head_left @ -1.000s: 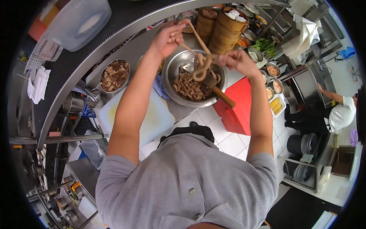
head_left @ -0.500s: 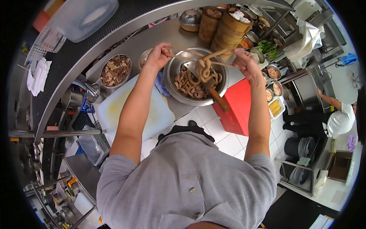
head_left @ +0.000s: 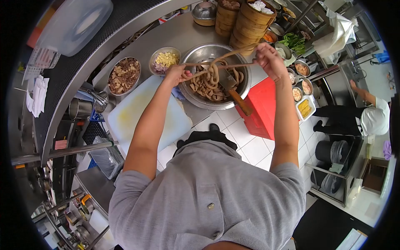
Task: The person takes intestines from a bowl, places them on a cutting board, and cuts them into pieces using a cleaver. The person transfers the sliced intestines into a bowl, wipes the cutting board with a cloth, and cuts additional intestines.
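Observation:
Over a large metal bowl (head_left: 245,89), a long tan rope-like food strand (head_left: 213,73) hangs in loops between my hands. My left hand (head_left: 176,75) pinches its strands at the bowl's left rim. At the upper right of the bowl, my right hand (head_left: 268,61) grips the other ends, fingers closed. Brown cut pieces (head_left: 206,92) fill part of the bowl. A wide-bladed tool with a wooden handle (head_left: 240,102) rests in it, its handle sticking out over the near right rim.
A white cutting board (head_left: 146,118) lies left. Beyond it stand bowls of brown pieces (head_left: 124,76) and chopped yellow and purple food (head_left: 165,60). Bamboo steamers (head_left: 249,27) stand behind; a red box (head_left: 260,110) is right. A person in white (head_left: 373,118) stands far right.
My left hand has come down and nearer, uncovering the bowl of chopped food. My right hand has risen slightly. The strand stays stretched between them, its loops lower over the bowl.

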A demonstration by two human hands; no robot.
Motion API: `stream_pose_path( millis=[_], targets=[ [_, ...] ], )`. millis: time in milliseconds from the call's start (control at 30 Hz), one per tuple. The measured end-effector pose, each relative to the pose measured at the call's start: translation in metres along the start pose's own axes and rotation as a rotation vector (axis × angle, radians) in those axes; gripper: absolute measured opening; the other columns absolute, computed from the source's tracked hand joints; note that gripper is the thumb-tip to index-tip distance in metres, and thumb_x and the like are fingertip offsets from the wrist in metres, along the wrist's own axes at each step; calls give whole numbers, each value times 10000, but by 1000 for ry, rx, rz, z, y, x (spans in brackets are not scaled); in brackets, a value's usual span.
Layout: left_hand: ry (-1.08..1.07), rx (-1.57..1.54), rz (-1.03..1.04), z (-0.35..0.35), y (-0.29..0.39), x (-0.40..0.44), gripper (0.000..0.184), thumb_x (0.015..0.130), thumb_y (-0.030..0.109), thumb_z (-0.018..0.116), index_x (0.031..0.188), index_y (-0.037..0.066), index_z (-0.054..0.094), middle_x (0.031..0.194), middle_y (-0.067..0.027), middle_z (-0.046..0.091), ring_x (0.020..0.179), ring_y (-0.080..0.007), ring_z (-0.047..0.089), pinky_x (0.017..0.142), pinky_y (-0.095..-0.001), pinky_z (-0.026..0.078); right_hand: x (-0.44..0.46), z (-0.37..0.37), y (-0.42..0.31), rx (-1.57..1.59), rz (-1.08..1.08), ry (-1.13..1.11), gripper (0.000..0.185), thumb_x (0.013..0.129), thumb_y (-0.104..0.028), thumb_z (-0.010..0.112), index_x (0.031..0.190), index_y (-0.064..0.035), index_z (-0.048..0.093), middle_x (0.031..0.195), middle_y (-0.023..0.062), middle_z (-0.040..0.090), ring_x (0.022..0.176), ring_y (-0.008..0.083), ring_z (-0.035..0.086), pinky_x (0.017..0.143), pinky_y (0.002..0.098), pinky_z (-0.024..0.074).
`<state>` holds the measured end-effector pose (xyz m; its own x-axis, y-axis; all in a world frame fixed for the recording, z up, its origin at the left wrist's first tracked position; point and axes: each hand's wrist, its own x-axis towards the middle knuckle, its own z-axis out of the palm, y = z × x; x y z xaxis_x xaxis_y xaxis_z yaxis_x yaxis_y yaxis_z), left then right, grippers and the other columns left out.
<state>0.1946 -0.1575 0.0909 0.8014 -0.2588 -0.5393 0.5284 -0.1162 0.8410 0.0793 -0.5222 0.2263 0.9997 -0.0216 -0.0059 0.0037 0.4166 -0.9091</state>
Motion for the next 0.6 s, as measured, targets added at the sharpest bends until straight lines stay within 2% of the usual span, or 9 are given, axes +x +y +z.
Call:
stream_pose_path(
  millis=[167, 233, 367, 433, 467, 500, 533, 567, 600],
  targets=[
    [134, -103, 103, -4, -8, 9, 238, 1092, 128, 443, 1188, -72, 530, 975, -159, 640, 834, -287, 744, 704, -419, 646, 2, -3, -38, 17, -36, -64, 135, 1027, -173, 663, 1035, -39, 664, 650, -46, 418, 585, 96, 443, 702, 332, 521],
    [125, -390, 97, -18, -16, 27, 292, 1097, 120, 423, 1256, -113, 503, 1002, -153, 627, 966, -299, 726, 846, -450, 653, 4, 3, -55, 126, -224, -89, 179, 1027, -218, 670, 1028, -39, 663, 656, -39, 443, 610, 114, 479, 725, 346, 527],
    [132, -407, 69, -6, -5, 9, 306, 1082, 98, 437, 1325, -77, 497, 1024, -148, 643, 926, -297, 731, 813, -433, 651, -1, 43, -87, 207, -342, 14, 192, 1030, -263, 665, 1001, -73, 660, 713, -13, 557, 747, 148, 613, 813, 381, 537],
    [343, -87, 267, -2, -10, 10, 251, 1072, 105, 473, 1286, -3, 550, 1003, -178, 705, 882, -283, 748, 629, -395, 606, 8, 31, -88, 236, -350, -101, 163, 1026, -247, 674, 977, -92, 658, 732, -23, 577, 746, 135, 630, 766, 345, 534],
    [358, 207, 402, -15, -29, 39, 255, 1036, 137, 539, 1258, 48, 628, 971, -161, 749, 893, -287, 749, 696, -414, 589, 10, 33, -89, 68, -298, -76, 154, 1024, -238, 681, 986, -89, 668, 723, -33, 568, 700, 122, 599, 714, 317, 507],
    [360, 204, 402, -13, -28, 37, 255, 1036, 137, 539, 1258, 48, 628, 971, -161, 749, 893, -287, 749, 696, -414, 589, 10, 35, -90, -101, -244, -50, 147, 1021, -229, 688, 994, -86, 677, 714, -43, 558, 655, 108, 569, 662, 289, 479],
    [387, 423, 527, -6, -23, 27, 261, 1012, 163, 581, 1234, 45, 651, 975, -164, 758, 901, -307, 746, 750, -421, 581, 11, 38, -86, -84, -199, -157, 158, 1018, -221, 697, 1030, -64, 697, 696, -65, 532, 588, 70, 471, 567, 246, 378],
    [411, 643, 649, 1, -19, 18, 271, 989, 190, 623, 1210, 42, 675, 978, -167, 767, 909, -326, 743, 803, -428, 573, 12, 42, -82, -86, -195, -158, 158, 1018, -221, 697, 1030, -64, 697, 696, -65, 532, 588, 70, 471, 567, 246, 378],
    [394, 629, 520, 13, -5, -2, 302, 962, 224, 672, 1203, 43, 686, 1052, -169, 766, 951, -380, 727, 873, -450, 562, 12, 50, -78, -220, -119, -165, 173, 1021, -228, 696, 1052, -58, 703, 688, -75, 518, 583, 58, 433, 551, 242, 342]
  ],
)
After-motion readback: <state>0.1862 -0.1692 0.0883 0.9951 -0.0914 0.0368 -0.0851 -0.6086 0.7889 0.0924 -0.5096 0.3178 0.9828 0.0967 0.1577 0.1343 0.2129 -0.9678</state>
